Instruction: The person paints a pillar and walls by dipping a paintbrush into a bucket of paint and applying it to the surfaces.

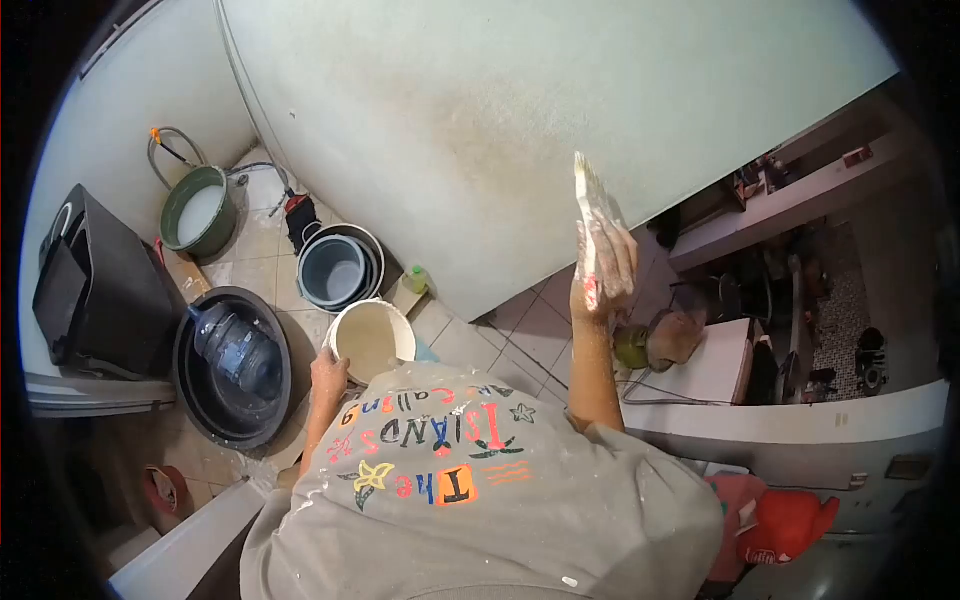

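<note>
My right hand (pixel 606 262), smeared with white paint, is raised in front of the pale wall (pixel 450 130) with its fingers wrapped round a paintbrush (pixel 588 190). The brush points upward, its bristles overlapping the wall in this view. Down at the left, my left hand (pixel 328 380) grips the rim of a white bucket (pixel 402 325), close in front of my body. Pale paint shows inside that bucket. A discoloured, brownish patch spreads over the wall to the left of the brush.
Beyond the bucket stand nested pails (pixel 335 272) and a small green bottle (pixel 416 279). Further left are a black tub (pixel 185 375) holding a blue water jug (pixel 237 350), a green basin (pixel 205 240) of whitish liquid and a dark bin (pixel 120 285). A white-topped counter (pixel 712 365) stands right.
</note>
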The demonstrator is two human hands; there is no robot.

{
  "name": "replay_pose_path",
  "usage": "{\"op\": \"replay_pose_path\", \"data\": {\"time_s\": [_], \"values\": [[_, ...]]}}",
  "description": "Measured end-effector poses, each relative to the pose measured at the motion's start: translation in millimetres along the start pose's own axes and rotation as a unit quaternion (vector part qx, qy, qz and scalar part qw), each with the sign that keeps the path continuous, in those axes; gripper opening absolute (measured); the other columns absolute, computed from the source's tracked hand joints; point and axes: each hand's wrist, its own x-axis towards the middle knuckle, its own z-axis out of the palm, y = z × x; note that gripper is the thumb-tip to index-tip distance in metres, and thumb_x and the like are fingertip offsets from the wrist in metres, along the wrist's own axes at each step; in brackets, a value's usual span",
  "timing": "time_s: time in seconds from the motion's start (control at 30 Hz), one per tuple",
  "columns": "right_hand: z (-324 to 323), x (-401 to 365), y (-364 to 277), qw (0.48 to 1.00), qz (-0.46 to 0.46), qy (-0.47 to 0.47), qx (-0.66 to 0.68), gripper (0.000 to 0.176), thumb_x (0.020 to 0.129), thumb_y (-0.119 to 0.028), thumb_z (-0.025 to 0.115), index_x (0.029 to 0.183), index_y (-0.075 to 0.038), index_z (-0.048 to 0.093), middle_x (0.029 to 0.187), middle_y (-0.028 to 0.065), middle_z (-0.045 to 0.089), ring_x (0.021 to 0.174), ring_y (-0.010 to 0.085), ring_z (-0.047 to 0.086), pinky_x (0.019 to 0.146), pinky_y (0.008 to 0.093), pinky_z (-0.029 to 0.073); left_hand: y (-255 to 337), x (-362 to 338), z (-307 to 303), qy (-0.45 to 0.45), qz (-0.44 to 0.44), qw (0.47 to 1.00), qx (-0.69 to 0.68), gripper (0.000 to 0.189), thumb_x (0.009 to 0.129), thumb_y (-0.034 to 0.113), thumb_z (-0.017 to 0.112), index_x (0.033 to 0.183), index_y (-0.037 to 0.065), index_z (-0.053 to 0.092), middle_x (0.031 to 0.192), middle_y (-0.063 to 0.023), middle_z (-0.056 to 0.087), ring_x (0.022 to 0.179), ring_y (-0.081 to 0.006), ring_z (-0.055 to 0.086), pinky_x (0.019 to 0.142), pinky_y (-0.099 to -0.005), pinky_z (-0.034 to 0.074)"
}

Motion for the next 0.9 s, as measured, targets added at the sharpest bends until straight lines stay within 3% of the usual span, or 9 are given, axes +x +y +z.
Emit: {"op": "replay_pose_path", "data": {"time_s": [0.1,0.3,0.43,0.5,0.57,0.63,0.73,0.83,0.9], "values": [[5.5,-5.6,9.7,0.999,-0.036,-0.027,0.0,0.022,0.067,0.003,0.067,0.088,-0.002,0.062,0.092,0.0106,0.063,0.088,0.0264,0.058,0.073,0.0346,0.049,0.2,-4.7,6.7,-0.007,-0.022,1.0,-0.012,0.026,0.068,0.012,0.057,0.084,-0.008,0.054,0.074,-0.0224,0.059,0.066,-0.0302,0.062,0.058,-0.0379,0.046],[8.0,0.6,0.6,1.0,0.008,-0.013,-0.009,0.028,0.059,0.005,0.07,0.084,-0.006,0.065,0.095,0.0059,0.063,0.09,0.0235,0.057,0.077,0.0336,0.048,-3.7,-6.1,6.0,-0.045,-0.047,0.998,-0.017,0.027,0.069,0.013,0.057,0.088,-0.006,0.055,0.074,-0.0205,0.06,0.068,-0.0272,0.062,0.061,-0.0368,0.047],[7.5,-9.5,2.1,0.999,0.028,0.001,0.022,0.027,0.061,0.003,0.07,0.086,-0.006,0.064,0.093,0.006,0.064,0.087,0.0237,0.058,0.078,0.0354,0.047,6.7,0.8,1.7,-0.033,0.009,0.998,0.046,0.027,0.071,0.014,0.057,0.09,-0.006,0.055,0.078,-0.0202,0.061,0.068,-0.0258,0.063,0.061,-0.0357,0.048],[8.4,-22.1,-5.6,0.998,0.055,-0.019,0.02,0.027,0.062,0.002,0.071,0.087,-0.005,0.065,0.091,0.0058,0.064,0.086,0.0228,0.058,0.078,0.0355,0.047,-13.2,14.7,15.7,-0.05,-0.034,0.997,-0.057,0.027,0.069,0.013,0.057,0.088,-0.007,0.054,0.077,-0.0212,0.06,0.069,-0.0276,0.063,0.061,-0.037,0.048],[10.0,-36.1,-19.8,0.986,0.149,-0.019,0.074,0.018,0.065,0.001,0.071,0.082,-0.002,0.064,0.083,0.0089,0.064,0.08,0.0256,0.06,0.073,0.0356,0.048,23.8,10.8,-4.8,-0.063,0.005,0.998,-0.015,0.028,0.068,0.013,0.056,0.086,-0.008,0.053,0.075,-0.0229,0.059,0.072,-0.031,0.062,0.062,-0.0396,0.046],[5.5,-52.5,-29.5,0.982,0.163,-0.062,0.076,0.017,0.066,-0.001,0.071,0.081,-0.003,0.065,0.081,0.0083,0.064,0.078,0.0245,0.06,0.069,0.0348,0.048,23.9,20.0,-0.3,-0.082,-0.005,0.996,-0.028,0.033,0.071,0.021,0.056,0.086,-0.009,0.054,0.079,-0.0278,0.058,0.078,-0.0393,0.059,0.067,-0.0412,0.045],[1.3,-85.9,-39.5,0.955,0.174,-0.179,0.16,0.016,0.067,-0.005,0.068,0.083,-0.004,0.065,0.081,0.0092,0.064,0.076,0.0231,0.06,0.066,0.0344,0.047,31.5,37.5,3.2,-0.103,0.118,0.985,0.076,0.032,0.071,0.021,0.056,0.082,-0.009,0.053,0.076,-0.0292,0.056,0.075,-0.0408,0.058,0.065,-0.042,0.044],[-8.4,-121.6,-54.6,0.884,0.254,-0.28,0.277,0.019,0.069,-0.012,0.065,0.086,-0.004,0.065,0.082,0.0094,0.064,0.076,0.0251,0.06,0.07,0.035,0.047,73.1,44.1,4.4,-0.222,0.124,0.966,0.056,0.025,0.073,0.013,0.055,0.084,-0.009,0.051,0.077,-0.0236,0.059,0.07,-0.0318,0.062,0.059,-0.0397,0.049],[-14.6,-142.5,-61.2,0.859,0.279,-0.323,0.281,0.02,0.07,-0.02,0.062,0.084,-0.006,0.064,0.081,0.0081,0.064,0.071,0.0255,0.06,0.069,0.0337,0.047,87.7,49.1,23.7,-0.325,0.063,0.936,-0.121,0.018,0.076,0.008,0.053,0.084,-0.008,0.049,0.08,-0.0184,0.058,0.067,-0.0258,0.062,0.049,-0.0369,0.054]]}}
